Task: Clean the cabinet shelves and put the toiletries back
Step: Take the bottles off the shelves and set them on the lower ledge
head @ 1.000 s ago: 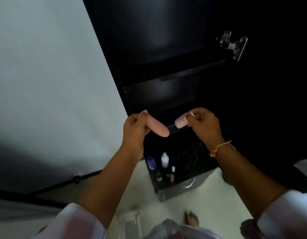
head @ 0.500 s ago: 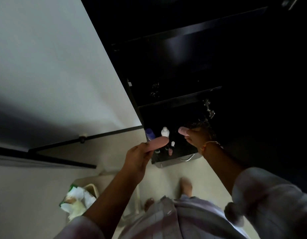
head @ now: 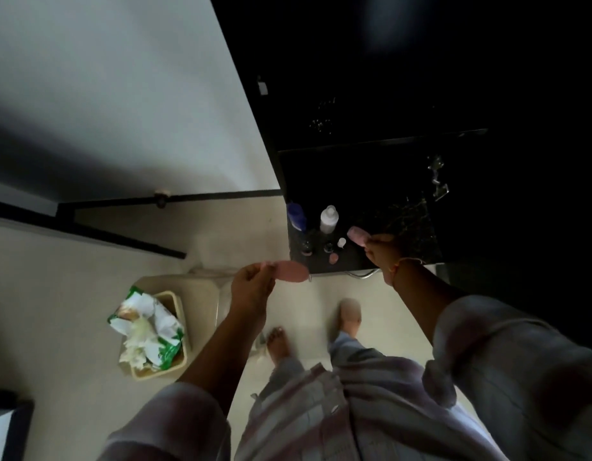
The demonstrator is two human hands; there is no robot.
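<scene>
Left hand (head: 253, 287) pinches the long pink case (head: 292, 271) by its near end, thumb and fingers curled on it. Most of the case sticks out free toward the counter. Right hand (head: 381, 252) grips the shorter pink cap (head: 356, 235) at one end, over the dark counter (head: 411, 224) and near the small bottles. Case and cap are well apart.

Step looks like closing the case, or setting the cap down; can't tell which. To close it well: bring the cap back to the case, line up the open ends, push straight on, no twist. Keep the right wrist high, since the tiny bottles below would tip easily.

Both pink pieces look like smooth hard plastic with rounded ends and should be light. Counter is dark and speckled, stone-like. White bottle (head: 328, 219) is round with a narrow neck, and the blue bottle (head: 296, 216) stands just beside it. Beige bin (head: 180, 364) on the pale floor holds crumpled green-white wrappers.
</scene>
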